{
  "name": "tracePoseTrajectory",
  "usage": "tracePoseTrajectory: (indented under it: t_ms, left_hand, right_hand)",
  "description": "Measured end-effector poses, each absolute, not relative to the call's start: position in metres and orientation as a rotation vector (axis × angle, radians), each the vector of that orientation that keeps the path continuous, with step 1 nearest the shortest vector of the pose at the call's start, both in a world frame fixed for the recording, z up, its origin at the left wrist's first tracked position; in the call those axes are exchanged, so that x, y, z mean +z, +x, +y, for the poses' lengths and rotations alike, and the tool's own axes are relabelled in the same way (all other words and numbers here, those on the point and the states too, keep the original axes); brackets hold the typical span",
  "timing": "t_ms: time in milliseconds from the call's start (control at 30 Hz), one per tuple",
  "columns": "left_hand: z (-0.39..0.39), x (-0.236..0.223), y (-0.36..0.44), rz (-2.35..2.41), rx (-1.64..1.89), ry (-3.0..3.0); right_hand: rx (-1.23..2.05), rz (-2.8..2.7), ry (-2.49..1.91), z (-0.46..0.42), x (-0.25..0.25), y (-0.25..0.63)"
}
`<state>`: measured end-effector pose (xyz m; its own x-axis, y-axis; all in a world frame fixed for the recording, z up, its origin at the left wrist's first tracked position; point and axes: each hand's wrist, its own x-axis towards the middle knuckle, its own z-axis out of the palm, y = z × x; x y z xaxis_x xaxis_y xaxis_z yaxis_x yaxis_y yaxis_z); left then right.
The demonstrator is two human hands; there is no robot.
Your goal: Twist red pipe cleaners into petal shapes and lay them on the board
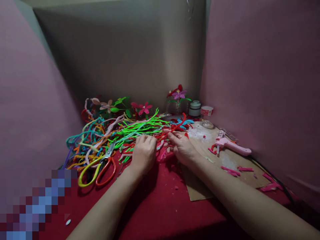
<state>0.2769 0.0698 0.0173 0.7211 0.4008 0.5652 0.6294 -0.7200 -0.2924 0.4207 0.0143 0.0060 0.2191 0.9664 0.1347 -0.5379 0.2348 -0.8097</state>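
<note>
A red pipe cleaner (180, 124) is pinched between the thumb and fingers of my right hand (183, 148), one end poking up and away. Its other end runs toward my left hand (145, 151), which is closed, the fingertips turned away from view; the red stem seems to enter its grip. Just beyond both hands lies a loose heap of bright green pipe cleaners (140, 126), with teal, orange and pink ones at the left. Scissors (109, 154) with one yellow and one red handle rest left of my left hand, on the red cloth (160, 206).
On a cardboard sheet (200, 191) at the right lie a pink glue gun (228, 145) and pink pipe cleaner scraps (230, 171). Finished fuzzy flowers (145, 108), a grey-green jar (194, 108) and a paper cup (207, 110) stand at the back. Pink panels flank both sides.
</note>
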Motion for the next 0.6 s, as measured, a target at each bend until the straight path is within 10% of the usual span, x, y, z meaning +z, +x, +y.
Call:
tracePoseTrajectory:
  t_ms: [600]
  left_hand:
    - [0.052, 0.029, 0.266, -0.971, -0.799, -2.725]
  right_hand:
    - [1.02, -0.535, -0.622, 0.017, 0.026, 0.462]
